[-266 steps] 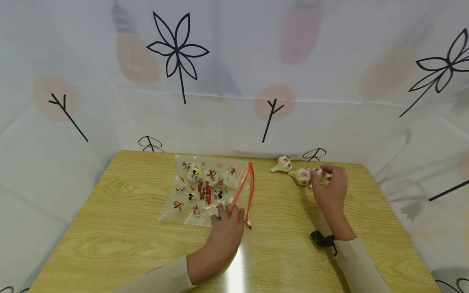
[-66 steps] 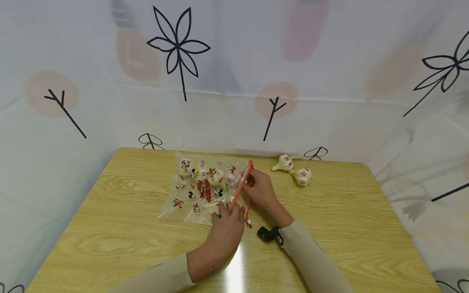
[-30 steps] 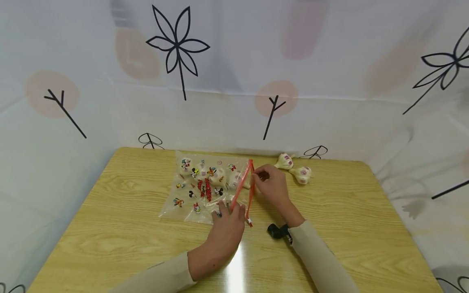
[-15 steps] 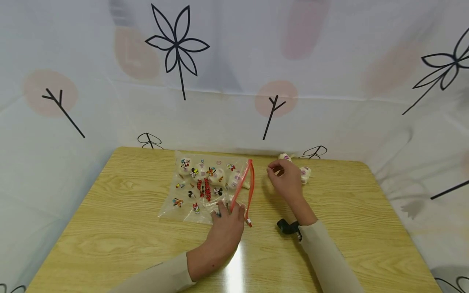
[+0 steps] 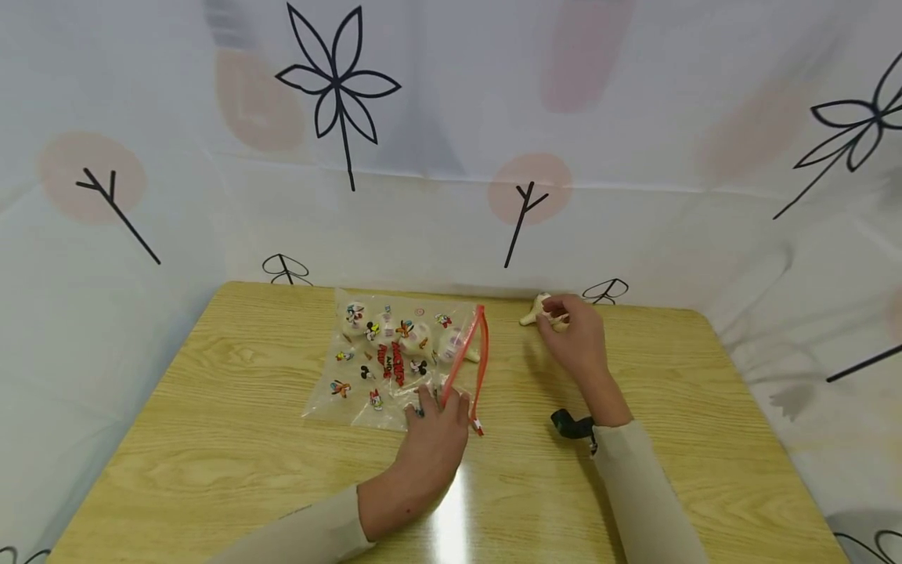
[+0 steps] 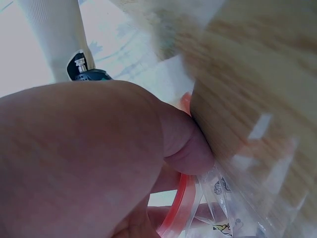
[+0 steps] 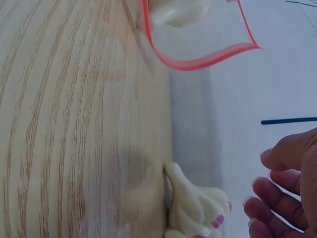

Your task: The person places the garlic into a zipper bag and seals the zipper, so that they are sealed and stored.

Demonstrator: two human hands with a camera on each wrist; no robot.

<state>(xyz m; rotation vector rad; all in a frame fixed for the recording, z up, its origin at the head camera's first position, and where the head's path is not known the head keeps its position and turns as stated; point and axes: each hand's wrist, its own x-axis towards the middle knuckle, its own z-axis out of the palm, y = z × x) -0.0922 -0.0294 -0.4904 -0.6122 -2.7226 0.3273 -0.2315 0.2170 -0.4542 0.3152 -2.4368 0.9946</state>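
Note:
A clear zip bag (image 5: 395, 407) with cartoon prints and a red zip edge (image 5: 484, 352) lies flat on the table, several garlic bulbs (image 5: 451, 345) inside. My left hand (image 5: 431, 454) grips the near corner of its mouth; in the left wrist view the red edge (image 6: 179, 206) passes between thumb (image 6: 190, 153) and fingers. My right hand (image 5: 581, 341) hovers empty over two loose garlic bulbs, fingers loosely bent. One bulb (image 5: 533, 313) shows past the fingertips; the hand mostly hides the other. In the right wrist view, the fingers are apart from the nearer bulb (image 7: 198, 206).
The wooden table (image 5: 247, 470) ends at a white printed cloth (image 5: 423, 235) right behind the bag and bulbs. A red zip slider (image 5: 477, 426) sits at the near end of the bag's mouth. A black camera (image 5: 571, 424) is strapped at the right wrist.
My right hand put one garlic bulb into the bag's mouth, let go, and moved right, over the two bulbs left outside. My left hand has stayed at the bag's corner.

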